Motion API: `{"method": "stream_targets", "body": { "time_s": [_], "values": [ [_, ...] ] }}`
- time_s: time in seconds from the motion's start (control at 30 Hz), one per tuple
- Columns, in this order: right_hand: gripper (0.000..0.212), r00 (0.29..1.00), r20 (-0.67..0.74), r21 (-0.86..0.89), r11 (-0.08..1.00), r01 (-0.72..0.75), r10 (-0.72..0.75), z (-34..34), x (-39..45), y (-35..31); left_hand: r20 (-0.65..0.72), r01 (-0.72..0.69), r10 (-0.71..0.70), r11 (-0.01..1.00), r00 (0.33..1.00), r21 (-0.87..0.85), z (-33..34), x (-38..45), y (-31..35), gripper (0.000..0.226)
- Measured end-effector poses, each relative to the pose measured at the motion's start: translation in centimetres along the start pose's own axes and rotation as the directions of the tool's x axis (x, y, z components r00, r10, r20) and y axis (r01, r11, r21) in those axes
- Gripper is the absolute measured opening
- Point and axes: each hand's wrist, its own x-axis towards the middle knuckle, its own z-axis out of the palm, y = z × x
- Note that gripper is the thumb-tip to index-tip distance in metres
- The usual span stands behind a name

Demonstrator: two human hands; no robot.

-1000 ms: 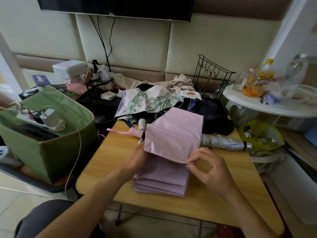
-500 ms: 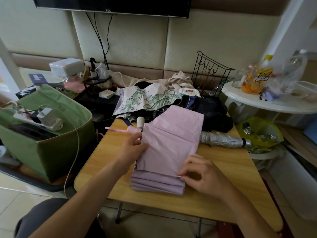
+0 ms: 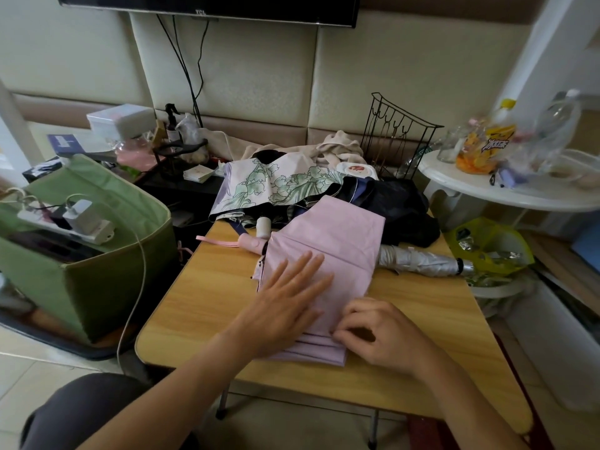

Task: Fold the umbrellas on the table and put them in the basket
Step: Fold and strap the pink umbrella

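Pink umbrella (image 3: 328, 254) lies pleated flat on table (image 3: 201, 297), handle pointing left.

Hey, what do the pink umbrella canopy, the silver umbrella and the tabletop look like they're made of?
Pink umbrella canopy: thin woven synthetic fabric, matte, judging by its crisp flat pleats and soft creases.
Silver umbrella: fabric with a reflective metallic coating; it is crinkled and shiny.
Tabletop: wood-grain surface, smooth and slightly glossy, probably laminate rather than solid wood, though that cannot be told for sure.
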Motion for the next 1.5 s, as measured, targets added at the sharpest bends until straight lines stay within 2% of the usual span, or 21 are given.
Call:
{"method": "stream_targets", "body": {
  "time_s": [0.1, 0.17, 0.27, 0.37, 0.43, 0.53, 0.6, 0.67, 0.77, 0.83, 0.93, 1.03, 1.1, 1.17, 1.27, 1.33, 1.4, 1.5],
  "values": [
    [0.031, 0.999, 0.008, 0.054, 0.997, -0.047, 0.047, -0.2, 0.2, -0.2, 0.131, 0.057, -0.073, 0.991, 0.989, 0.119, 1.8, -1.2, 0.3, 0.062],
    [0.033, 0.995, -0.012, 0.076, 0.993, -0.094, 0.095, -0.3, 0.4, -0.3, 0.17, 0.079, -0.104, 0.986, 0.98, 0.148, 2.2, -1.2, 0.1, 0.063],
    [0.017, 0.969, -0.165, 0.101, 0.98, -0.171, 0.185, -0.3, 1.1, 0.0, 0.174, 0.083, -0.11, 0.984, 0.979, 0.158, 2.4, -1.0, 0.1, 0.063],
    [0.007, 0.87, -0.385, 0.184, 0.949, -0.255, 0.309, -0.7, 1.9, 0.7, 0.171, 0.088, -0.115, 0.984, 0.979, 0.156, 2.5, -0.9, 0.1, 0.063],
    [0.007, 0.773, -0.457, 0.289, 0.895, -0.34, 0.441, -1.3, 2.7, 1.2, 0.17, 0.088, -0.113, 0.985, 0.979, 0.15, 2.5, -0.9, 0.2, 0.064],
    [0.025, 0.619, -0.431, 0.526, 0.74, -0.419, 0.657, -1.9, 3.7, 2.6, 0.151, 0.088, -0.11, 0.985, 0.982, 0.149, 2.6, -0.9, 0.1, 0.064],
    [0.039, 0.576, -0.35, 0.696, 0.616, -0.368, 0.739, -2.3, 4.3, 3.2, 0.149, 0.089, -0.112, 0.984, 0.982, 0.152, 2.6, -1.0, 0.1, 0.064],
    [0.043, 0.566, -0.307, 0.803, 0.527, -0.277, 0.765, -2.5, 4.7, 3.3, 0.149, 0.088, -0.108, 0.986, 0.983, 0.14, 2.6, -1.0, 0.1, 0.064],
    [0.033, 0.609, -0.308, 0.855, 0.494, -0.16, 0.731, -2.4, 5.0, 3.0, 0.157, 0.097, -0.113, 0.989, 0.981, 0.107, 2.7, -1.0, 0.0, 0.064],
    [0.021, 0.673, -0.331, 0.822, 0.553, -0.138, 0.661, -1.8, 5.0, 2.9, 0.201, 0.117, -0.119, 0.993, 0.972, 0.019, 2.3, -0.8, -0.3, 0.066],
    [0.013, 0.754, -0.365, 0.744, 0.658, -0.116, 0.546, -1.2, 4.3, 2.7, 0.287, 0.218, -0.145, 0.945, 0.947, -0.243, 0.8, 0.0, -0.9, 0.068],
    [0.011, 0.835, -0.377, 0.611, 0.785, -0.101, 0.401, -1.1, 3.5, 2.1, 0.288, 0.37, -0.253, 0.785, 0.924, -0.497, -0.5, 0.6, -0.6, 0.056],
    [0.013, 0.869, -0.383, 0.505, 0.859, -0.085, 0.312, -0.8, 3.0, 2.1, 0.305, 0.476, -0.375, 0.564, 0.876, -0.675, -1.2, 0.8, -0.4, 0.049],
    [0.019, 0.898, -0.363, 0.437, 0.897, -0.07, 0.247, -0.6, 2.4, 1.9, 0.303, 0.51, -0.502, 0.346, 0.81, -0.788, -1.7, 1.0, -0.5, 0.06],
    [0.026, 0.924, -0.323, 0.372, 0.925, -0.075, 0.205, -0.5, 1.5, 1.4, 0.289, 0.452, -0.58, 0.155, 0.761, -0.878, -1.3, 1.4, -1.4, 0.082],
    [0.027, 0.925, -0.321, 0.379, 0.923, -0.072, 0.204, -0.4, 1.1, 0.9, 0.307, 0.455, -0.601, 0.107, 0.738, -0.884, -1.0, 1.5, -1.6, 0.087],
    [0.027, 0.923, -0.324, 0.379, 0.923, -0.074, 0.208, -0.2, 1.0, 0.5, 0.296, 0.447, -0.61, 0.107, 0.735, -0.888, -0.9, 1.6, -1.6, 0.087],
    [0.03, 0.913, -0.375, 0.218, 0.972, -0.084, 0.163, 0.3, 1.2, 0.1, 0.28, 0.439, -0.613, 0.123, 0.739, -0.89, -0.9, 1.6, -1.3, 0.086]
  ]
}}
